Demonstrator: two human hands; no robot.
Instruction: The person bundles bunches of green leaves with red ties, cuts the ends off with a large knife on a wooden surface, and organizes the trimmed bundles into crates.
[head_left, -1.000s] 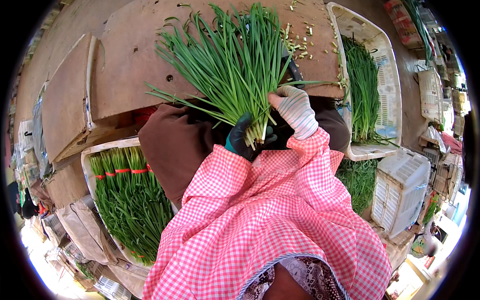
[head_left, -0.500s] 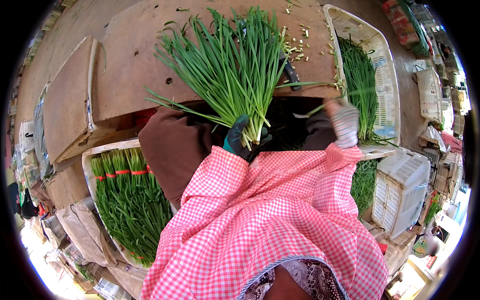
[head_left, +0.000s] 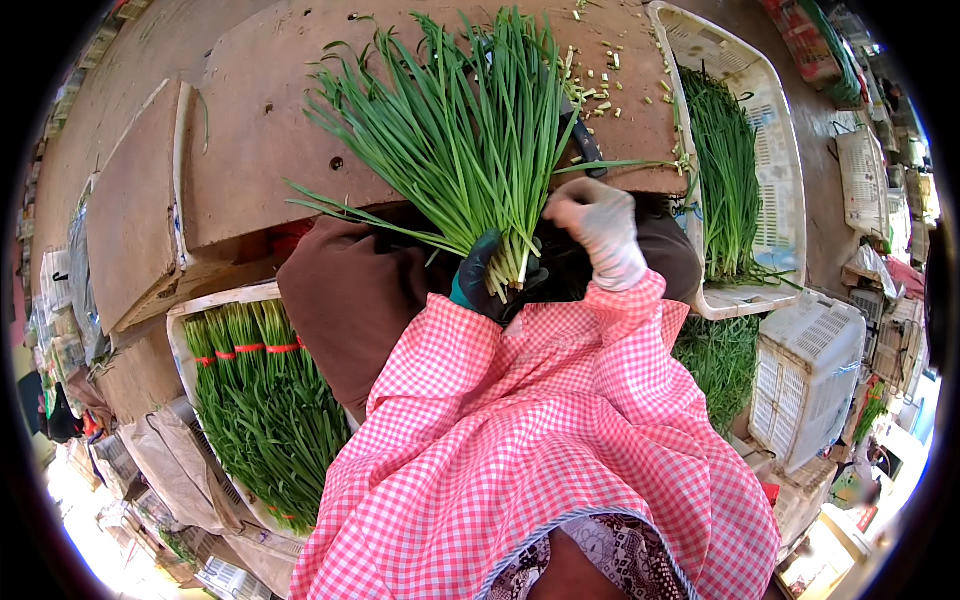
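A large fanned bunch of garlic chives (head_left: pixel 465 140) rests with its leaves over the brown board and its pale stem ends toward me. My left hand (head_left: pixel 483 275), in a dark glove with a teal cuff, is closed around the stems low down. To the right of these stems hovers my right hand (head_left: pixel 597 222), in a pale glove with bare fingertips. Its fingers are curled together and slightly blurred; whatever they may pinch is hidden. A black-handled knife (head_left: pixel 588 145) lies partly under the leaves, and a loose leaf (head_left: pixel 625 164) sticks out beside it.
Cut stem bits (head_left: pixel 600 90) are scattered on the brown board (head_left: pixel 270 150). A white crate (head_left: pixel 780 190) at right holds loose chives (head_left: pixel 725 170). Another crate (head_left: pixel 180 335) at left contains bunches tied with red bands (head_left: pixel 250 348). An upturned white crate (head_left: pixel 808 375) stands lower right.
My right hand has swung left, from beside the right crate to near the stems; the leaf it seemed to be pulling away no longer shows. My left hand keeps its hold.
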